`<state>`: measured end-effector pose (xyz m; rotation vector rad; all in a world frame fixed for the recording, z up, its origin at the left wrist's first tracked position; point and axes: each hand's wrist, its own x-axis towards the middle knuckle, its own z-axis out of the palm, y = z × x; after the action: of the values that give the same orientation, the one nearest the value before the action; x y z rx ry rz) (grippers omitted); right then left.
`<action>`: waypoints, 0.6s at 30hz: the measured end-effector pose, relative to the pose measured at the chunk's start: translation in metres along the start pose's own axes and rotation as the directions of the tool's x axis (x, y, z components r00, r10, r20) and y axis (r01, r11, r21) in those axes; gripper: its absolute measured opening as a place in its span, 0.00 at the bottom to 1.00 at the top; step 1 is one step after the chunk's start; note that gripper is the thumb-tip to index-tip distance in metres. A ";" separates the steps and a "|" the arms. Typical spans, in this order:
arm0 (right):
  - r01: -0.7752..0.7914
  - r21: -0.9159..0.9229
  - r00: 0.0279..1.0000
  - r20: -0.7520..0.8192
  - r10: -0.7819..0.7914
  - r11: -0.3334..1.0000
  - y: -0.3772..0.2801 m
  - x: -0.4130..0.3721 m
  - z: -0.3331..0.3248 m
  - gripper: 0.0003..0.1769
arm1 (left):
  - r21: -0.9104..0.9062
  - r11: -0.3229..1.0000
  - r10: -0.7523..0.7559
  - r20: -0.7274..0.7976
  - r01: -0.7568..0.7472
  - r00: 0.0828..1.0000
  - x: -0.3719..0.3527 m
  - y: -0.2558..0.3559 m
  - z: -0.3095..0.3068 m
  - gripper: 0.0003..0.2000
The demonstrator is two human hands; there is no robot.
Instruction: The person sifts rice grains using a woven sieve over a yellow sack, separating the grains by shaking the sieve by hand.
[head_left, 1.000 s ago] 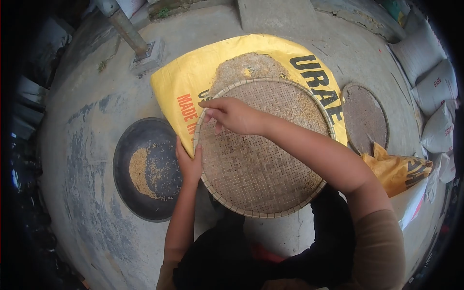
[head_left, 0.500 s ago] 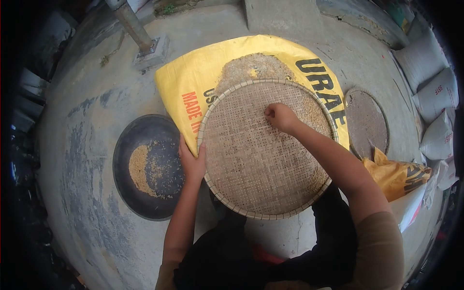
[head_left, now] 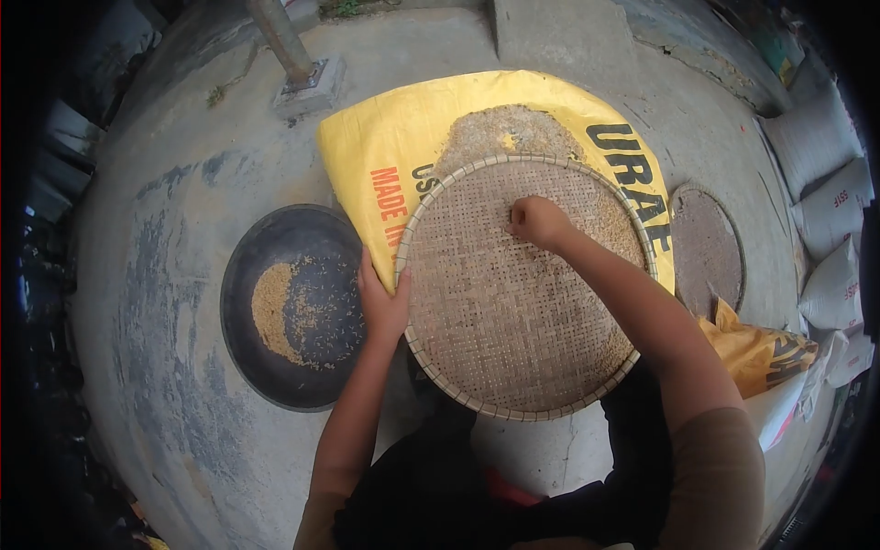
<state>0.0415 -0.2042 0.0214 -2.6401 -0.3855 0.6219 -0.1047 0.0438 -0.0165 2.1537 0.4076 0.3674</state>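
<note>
A round woven bamboo winnowing tray (head_left: 486, 321) lies over my lap, above a yellow sack (head_left: 376, 133). My left hand (head_left: 384, 298) grips the tray's left rim, thumb on the upper side. Over the tray's upper middle, my right hand (head_left: 541, 223) is closed in a pinch; whatever its fingertips hold is too small to make out. Light-brown grain (head_left: 621, 229) is scattered along the tray's right side, with more near the lower right rim. Beyond the tray's far rim, a greyish heap of grain or husks (head_left: 513, 124) rests on the sack.
To the left, a dark round basin (head_left: 240, 362) holds a crescent of golden grain (head_left: 272, 312). A second round tray (head_left: 706, 243) lies at right, near an orange-yellow sack (head_left: 747, 353). Several full white sacks (head_left: 830, 215) line the right side. A metal post (head_left: 280, 41) stands at upper left.
The whole view has shifted, so most things appear a little further right. My right hand, still pinched, sits slightly further left over the tray. My left hand keeps its hold on the rim.
</note>
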 end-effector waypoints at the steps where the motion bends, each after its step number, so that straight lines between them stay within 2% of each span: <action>1: -0.004 0.007 1.000 0.001 0.004 1.000 0.002 0.002 0.003 0.10 | -0.004 1.000 0.004 0.003 -0.004 1.000 -0.001 -0.001 0.000 0.34; 4: -0.015 0.020 0.999 0.039 0.014 1.000 0.007 0.008 0.005 0.09 | 0.014 1.000 -0.008 -0.006 0.008 1.000 -0.001 0.001 0.000 0.34; 6: 0.031 -0.039 0.998 -0.056 -0.033 0.999 0.011 0.007 0.012 0.09 | 0.002 1.000 -0.006 0.001 0.006 1.000 -0.001 0.001 0.000 0.34; 10: 0.047 -0.081 0.988 -0.146 -0.059 0.996 0.000 0.003 0.013 0.10 | -0.002 1.000 0.022 -0.011 -0.022 1.000 -0.001 -0.005 0.002 0.34; 12: 0.074 0.305 0.973 -0.233 -0.001 0.950 -0.035 -0.003 0.001 0.10 | -0.038 0.999 0.030 -0.018 -0.031 0.999 0.001 -0.007 0.003 0.35; 13: 0.116 0.570 0.993 -0.086 -0.081 0.813 -0.059 -0.010 -0.011 0.10 | -0.071 0.997 0.030 -0.017 -0.031 0.999 0.000 -0.007 0.004 0.35; 14: 0.096 0.790 0.980 0.031 -0.195 0.605 -0.083 -0.020 -0.025 0.10 | -0.067 0.997 0.033 -0.007 -0.033 0.999 -0.002 -0.006 0.003 0.35; 16: 0.178 0.876 0.881 0.062 -0.470 0.449 -0.114 -0.034 -0.048 0.11 | -0.090 0.996 0.024 -0.004 -0.024 1.000 -0.001 -0.001 0.002 0.35; 17: 0.179 0.876 0.883 0.057 -0.465 0.447 -0.113 -0.032 -0.051 0.11 | -0.091 0.995 0.028 0.002 -0.028 1.000 -0.002 -0.001 0.002 0.35; 18: 0.225 0.835 0.902 0.017 -0.432 0.502 -0.111 -0.027 -0.055 0.11 | -0.082 0.997 0.014 -0.008 -0.014 1.000 -0.002 -0.003 0.003 0.35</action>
<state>0.0253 -0.1332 0.1249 -1.5282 -0.5008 0.7375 -0.1060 0.0421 -0.0204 2.0764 0.3756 0.3941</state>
